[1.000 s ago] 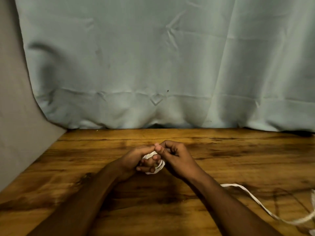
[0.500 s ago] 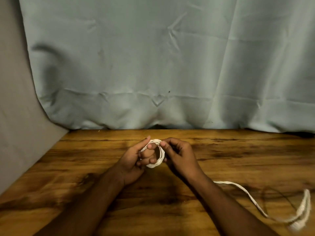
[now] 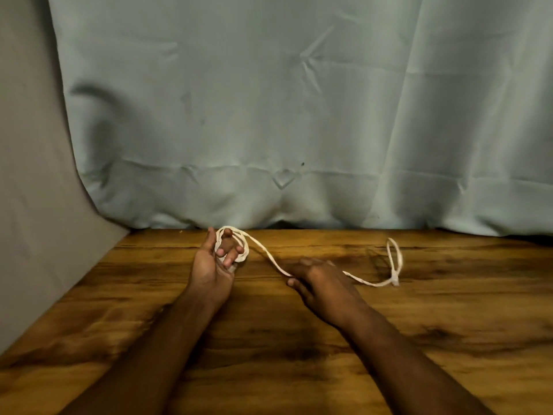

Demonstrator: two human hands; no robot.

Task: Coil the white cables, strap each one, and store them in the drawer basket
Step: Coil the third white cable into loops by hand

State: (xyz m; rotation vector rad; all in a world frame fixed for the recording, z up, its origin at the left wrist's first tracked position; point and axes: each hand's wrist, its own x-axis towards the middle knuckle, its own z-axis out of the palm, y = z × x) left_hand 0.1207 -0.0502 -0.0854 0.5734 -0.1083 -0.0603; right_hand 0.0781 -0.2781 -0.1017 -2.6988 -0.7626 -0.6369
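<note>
The left hand (image 3: 213,265) holds the wound coil (image 3: 236,247) of white cable (image 3: 269,256) looped round its curled fingers, likely as a former to keep the turns even. The right hand (image 3: 317,280), blurred, seems to pinch the slack, feeding it; the tail end (image 3: 395,281) lies on the table (image 3: 449,324). No basket or strap shows.

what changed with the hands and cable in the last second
The right hand moved right, away from the coil, drawing the white cable out; its loose end swung up onto the table. The left hand stayed holding the coil.
</note>
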